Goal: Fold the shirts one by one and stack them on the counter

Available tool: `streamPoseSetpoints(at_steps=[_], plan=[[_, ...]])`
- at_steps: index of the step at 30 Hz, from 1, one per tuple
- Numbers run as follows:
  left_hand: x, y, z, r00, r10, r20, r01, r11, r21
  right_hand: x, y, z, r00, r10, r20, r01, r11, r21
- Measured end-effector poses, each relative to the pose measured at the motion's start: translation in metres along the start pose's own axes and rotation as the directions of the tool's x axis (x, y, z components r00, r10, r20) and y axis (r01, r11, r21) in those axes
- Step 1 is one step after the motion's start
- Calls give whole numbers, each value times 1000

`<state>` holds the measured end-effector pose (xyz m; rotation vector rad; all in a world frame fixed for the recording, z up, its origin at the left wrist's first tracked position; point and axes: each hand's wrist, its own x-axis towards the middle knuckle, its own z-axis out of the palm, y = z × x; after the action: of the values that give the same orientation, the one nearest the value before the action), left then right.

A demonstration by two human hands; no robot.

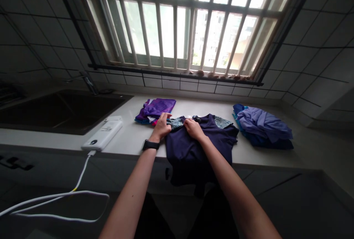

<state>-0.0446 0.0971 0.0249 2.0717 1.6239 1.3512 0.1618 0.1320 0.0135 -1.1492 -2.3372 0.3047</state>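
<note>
A dark navy short-sleeved shirt (203, 146) with patterned grey-blue shoulders lies on the counter, its lower part hanging over the front edge. My right hand (193, 128) is closed on the cloth by the neckline. At the shirt's left sleeve, my left hand (162, 126) has its thumb and a finger around the sleeve edge, the upper fingers stretched out. A black watch (151, 145) is on my left wrist. Just behind the left hand sits a folded purple garment (159, 107) on other bright cloth.
To the right is a pile of blue and lavender clothes (264, 126). A white power bank (103, 135) with a white cable (83, 172) lies left on the counter (132, 139), beside a dark sink (61, 110) and tap (90, 84). Behind is a barred window (177, 28).
</note>
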Motion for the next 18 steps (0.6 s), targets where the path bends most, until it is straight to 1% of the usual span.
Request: streamPoseSetpoints(at_steps=[2,4,5,6,8,10,13,16,18], plan=[[0,-1,0,998,-33,-61,35,999,30,0,12,-1,996,79,-33,-77,996,48],[1,-1,-1,996,-55,-65,58,998,39,1,23,-1,985,166,-55,-160,981,107],[1,-1,-2,996,-66,-66,69,997,44,2,27,-2,980,187,-60,-179,976,128],[2,-1,-3,994,-75,-80,79,995,52,3,31,-2,980,189,-64,-178,974,139],[2,-1,-5,982,-90,-164,103,992,72,5,36,-2,986,151,-64,-142,981,131],[2,-1,-8,951,-106,-289,137,987,87,6,38,-2,991,127,-51,-122,988,90],[0,-4,-9,887,-156,-435,213,973,85,6,39,-3,984,171,-49,-170,985,31],[-1,-10,-8,821,-225,-524,296,954,54,5,37,-4,972,221,-84,-221,975,17],[-1,-14,-7,789,-262,-556,333,942,29,3,34,-4,966,241,-93,-240,971,22]])
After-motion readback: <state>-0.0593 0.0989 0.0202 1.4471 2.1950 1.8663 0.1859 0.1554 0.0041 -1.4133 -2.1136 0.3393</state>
